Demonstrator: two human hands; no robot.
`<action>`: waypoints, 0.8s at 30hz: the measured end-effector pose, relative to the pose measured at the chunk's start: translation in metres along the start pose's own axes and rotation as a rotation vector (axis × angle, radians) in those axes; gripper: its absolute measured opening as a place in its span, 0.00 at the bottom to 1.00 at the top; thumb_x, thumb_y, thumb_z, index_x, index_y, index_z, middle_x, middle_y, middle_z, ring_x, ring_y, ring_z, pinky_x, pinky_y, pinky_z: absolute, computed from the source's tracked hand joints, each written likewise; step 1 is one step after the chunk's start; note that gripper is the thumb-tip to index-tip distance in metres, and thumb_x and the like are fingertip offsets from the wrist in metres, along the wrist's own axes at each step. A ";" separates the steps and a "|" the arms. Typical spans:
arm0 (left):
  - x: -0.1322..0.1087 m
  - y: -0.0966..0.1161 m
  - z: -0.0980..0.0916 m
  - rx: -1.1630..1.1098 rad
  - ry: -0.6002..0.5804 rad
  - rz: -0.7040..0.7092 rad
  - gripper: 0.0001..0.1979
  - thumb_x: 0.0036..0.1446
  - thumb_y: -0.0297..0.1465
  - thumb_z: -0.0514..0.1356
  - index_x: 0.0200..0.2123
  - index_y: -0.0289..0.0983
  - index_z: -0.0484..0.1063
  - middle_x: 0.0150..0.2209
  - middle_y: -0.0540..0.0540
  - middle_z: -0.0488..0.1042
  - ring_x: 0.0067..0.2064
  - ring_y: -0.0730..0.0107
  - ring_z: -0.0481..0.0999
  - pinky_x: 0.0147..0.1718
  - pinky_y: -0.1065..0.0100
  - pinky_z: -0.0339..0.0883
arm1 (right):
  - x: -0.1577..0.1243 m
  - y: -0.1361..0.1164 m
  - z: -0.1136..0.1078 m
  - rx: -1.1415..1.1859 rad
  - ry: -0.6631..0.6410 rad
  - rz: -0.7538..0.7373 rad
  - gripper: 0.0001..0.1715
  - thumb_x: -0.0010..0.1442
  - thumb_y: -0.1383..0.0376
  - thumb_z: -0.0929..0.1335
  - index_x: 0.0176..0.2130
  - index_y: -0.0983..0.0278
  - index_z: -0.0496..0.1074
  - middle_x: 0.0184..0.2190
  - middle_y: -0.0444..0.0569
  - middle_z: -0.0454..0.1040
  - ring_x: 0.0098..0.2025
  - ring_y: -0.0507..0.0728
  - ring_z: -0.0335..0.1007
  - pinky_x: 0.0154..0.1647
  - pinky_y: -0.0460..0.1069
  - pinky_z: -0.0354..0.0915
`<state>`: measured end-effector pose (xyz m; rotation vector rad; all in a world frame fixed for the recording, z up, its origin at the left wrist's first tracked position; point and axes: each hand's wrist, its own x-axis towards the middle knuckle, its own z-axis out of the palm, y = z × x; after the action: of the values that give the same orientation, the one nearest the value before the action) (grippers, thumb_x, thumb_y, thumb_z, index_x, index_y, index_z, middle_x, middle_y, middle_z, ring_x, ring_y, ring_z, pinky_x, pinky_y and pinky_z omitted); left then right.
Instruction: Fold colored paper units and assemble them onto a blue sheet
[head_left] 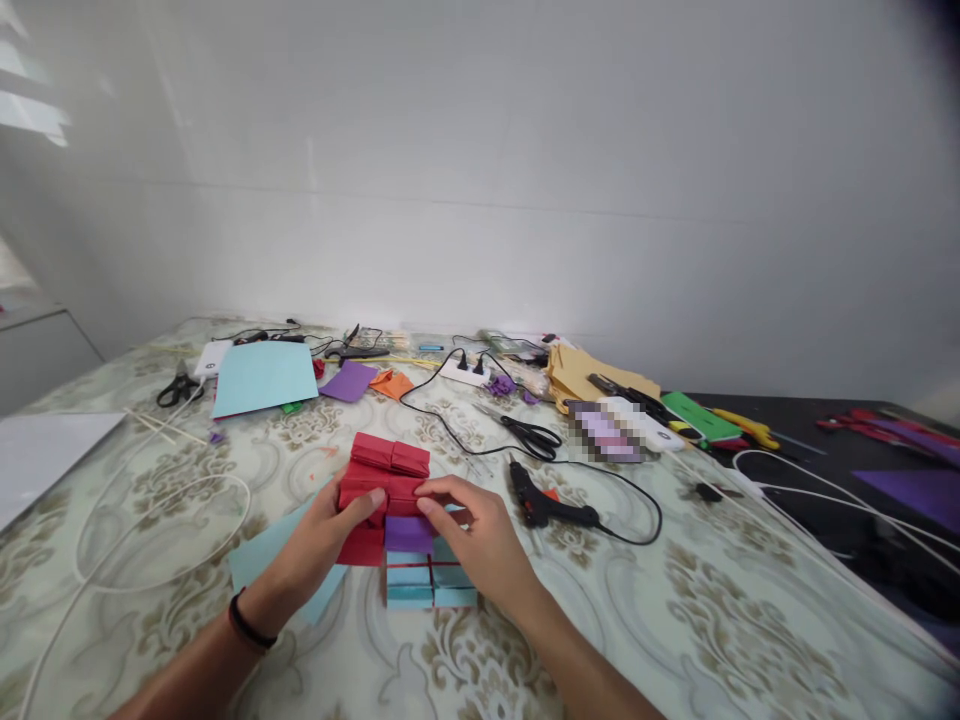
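Observation:
My left hand [311,550] grips a red folded paper piece [390,455] from its left side, thumb lying on top. At that piece's right edge, the thumb and forefinger of my right hand [487,535] are pinched together on the red paper. Just below the fingertips shows a small purple paper piece [409,535]. Nearest me is a light blue folded paper piece [409,592] with dark red lines across it, partly covered by my right hand. A flat light blue sheet [259,540] lies under my left wrist.
A black glue gun [551,500] with its cord lies to the right, near black-handled scissors [529,435]. Behind are a white power strip [465,372], a purple sheet [349,381] and a pale blue sheet [266,375]. A white cable [165,585] loops at left.

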<state>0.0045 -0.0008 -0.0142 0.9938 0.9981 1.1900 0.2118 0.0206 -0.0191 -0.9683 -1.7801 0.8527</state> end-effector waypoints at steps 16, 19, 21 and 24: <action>-0.004 0.003 -0.004 -0.161 -0.113 -0.019 0.24 0.60 0.39 0.68 0.58 0.37 0.77 0.56 0.37 0.81 0.58 0.42 0.79 0.53 0.53 0.73 | 0.002 -0.003 -0.007 -0.012 0.007 0.062 0.10 0.65 0.59 0.72 0.44 0.60 0.80 0.37 0.47 0.82 0.35 0.55 0.78 0.35 0.47 0.71; -0.003 0.004 -0.009 -0.144 -0.268 0.072 0.27 0.58 0.33 0.70 0.60 0.40 0.75 0.61 0.38 0.78 0.61 0.41 0.76 0.52 0.56 0.75 | 0.003 -0.002 -0.009 -0.027 0.022 0.058 0.09 0.66 0.59 0.71 0.44 0.60 0.80 0.38 0.47 0.83 0.33 0.54 0.77 0.33 0.46 0.70; -0.002 0.002 -0.013 -0.099 -0.322 0.088 0.28 0.58 0.30 0.70 0.62 0.41 0.73 0.62 0.39 0.77 0.61 0.41 0.76 0.50 0.57 0.76 | 0.004 -0.003 -0.010 -0.033 0.030 0.054 0.10 0.67 0.59 0.70 0.43 0.61 0.79 0.38 0.47 0.83 0.31 0.53 0.76 0.32 0.46 0.70; 0.000 -0.001 -0.016 -0.025 -0.296 0.077 0.28 0.59 0.28 0.70 0.62 0.42 0.72 0.62 0.39 0.77 0.59 0.44 0.79 0.50 0.58 0.77 | 0.004 -0.005 -0.011 -0.041 0.037 0.035 0.09 0.67 0.59 0.70 0.41 0.61 0.79 0.37 0.47 0.82 0.31 0.53 0.76 0.33 0.47 0.70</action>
<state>-0.0104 0.0002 -0.0196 1.1585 0.7156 1.0772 0.2193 0.0238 -0.0096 -1.0384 -1.7602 0.8180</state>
